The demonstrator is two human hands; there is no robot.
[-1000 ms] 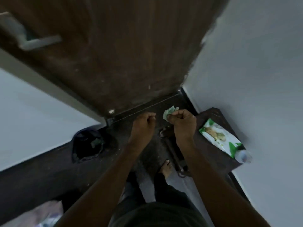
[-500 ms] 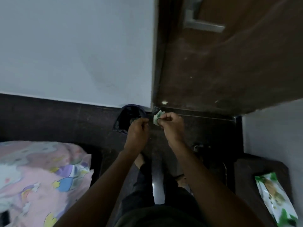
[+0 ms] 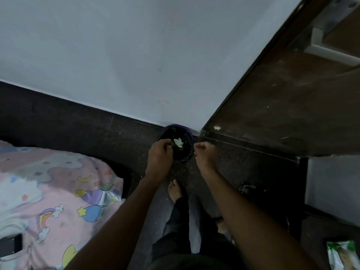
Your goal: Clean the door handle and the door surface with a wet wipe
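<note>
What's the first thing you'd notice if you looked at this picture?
Two bare arms reach down to a dark bin on the floor where wall meets door; a crumpled pale scrap shows between the left hand and right hand. A pink cartoon blanket brightens the lower left, and the brown door fills the right.

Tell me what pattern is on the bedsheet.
Pink bedsheet printed with rainbows, stars, moons and clouds; seen in the head view.

The crumpled white-green wet wipe (image 3: 178,142) shows inside the dark bin's (image 3: 188,152) mouth, held by neither hand; whether it rests there cannot be told. The brown door (image 3: 282,106) stands shut at right, its surface scuffed and speckled. The silver door handle (image 3: 331,49) juts out near the top right corner.
</note>
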